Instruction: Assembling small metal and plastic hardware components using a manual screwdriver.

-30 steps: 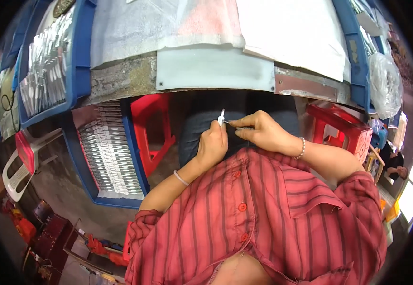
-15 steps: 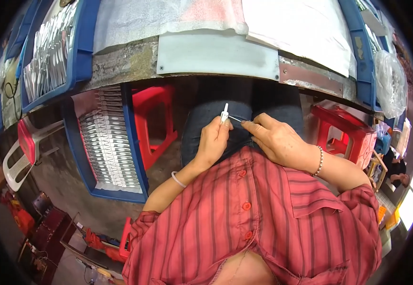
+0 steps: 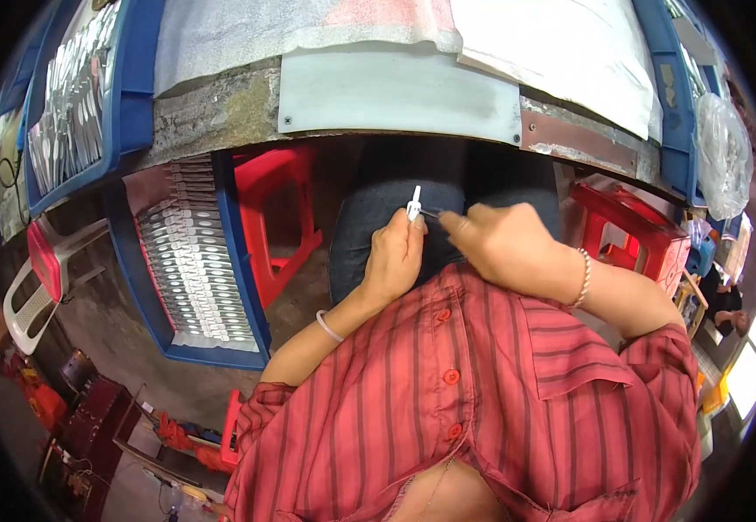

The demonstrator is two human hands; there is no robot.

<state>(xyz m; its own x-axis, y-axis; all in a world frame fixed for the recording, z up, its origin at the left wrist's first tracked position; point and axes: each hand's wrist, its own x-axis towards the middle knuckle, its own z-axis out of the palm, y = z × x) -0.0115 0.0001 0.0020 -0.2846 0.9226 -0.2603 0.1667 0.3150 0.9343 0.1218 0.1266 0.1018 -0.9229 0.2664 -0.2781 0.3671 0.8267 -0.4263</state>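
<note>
Both hands worked over our lap below the bench (image 3: 395,91): our left hand (image 3: 395,261) pinched the small white part (image 3: 414,204) upright to steady it, while our right hand (image 3: 500,244) gripped a thin tool (image 3: 431,212) against its side.

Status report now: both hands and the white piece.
Left hand pinches small white part upright over lap. Right hand holds thin dark tool, tip at the part. Workbench edge just above; nothing between hands.
</note>
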